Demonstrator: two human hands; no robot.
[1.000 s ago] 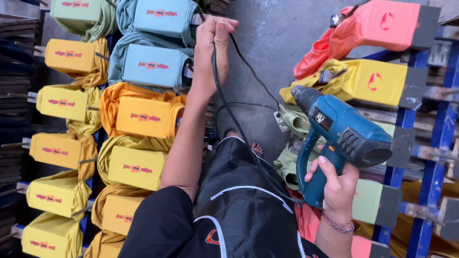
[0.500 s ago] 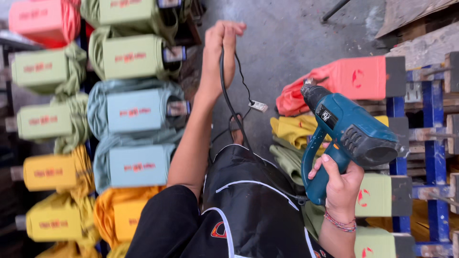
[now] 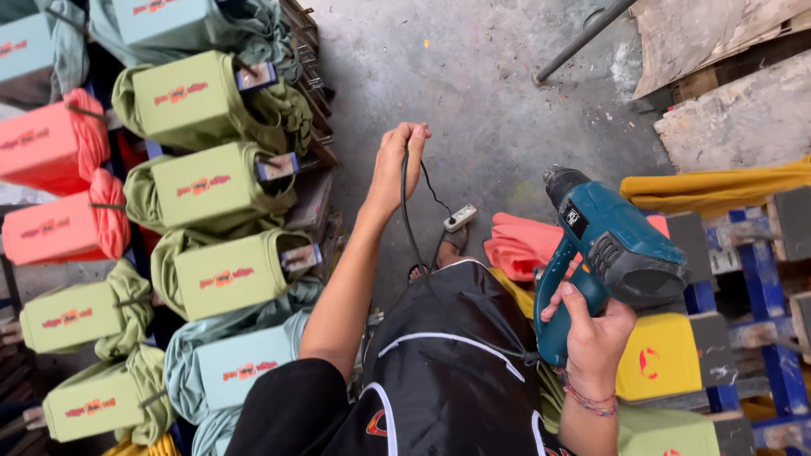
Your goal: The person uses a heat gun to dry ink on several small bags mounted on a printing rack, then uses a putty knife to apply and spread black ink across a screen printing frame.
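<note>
Right hand (image 3: 594,325) clamped around the grip of a teal heat gun (image 3: 610,253), nozzle aimed away over the concrete floor (image 3: 498,76). Left hand (image 3: 397,165) raised ahead, fingers closed on the black cord (image 3: 407,211) trailing down toward a small white plug block (image 3: 459,219). Shirts on green boards (image 3: 207,181) racked at left.

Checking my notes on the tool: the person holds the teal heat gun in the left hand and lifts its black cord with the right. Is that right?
Not quite: the hands are swapped. The head view shows the teal heat gun in the right hand, and the left hand lifts the black cord.
</note>
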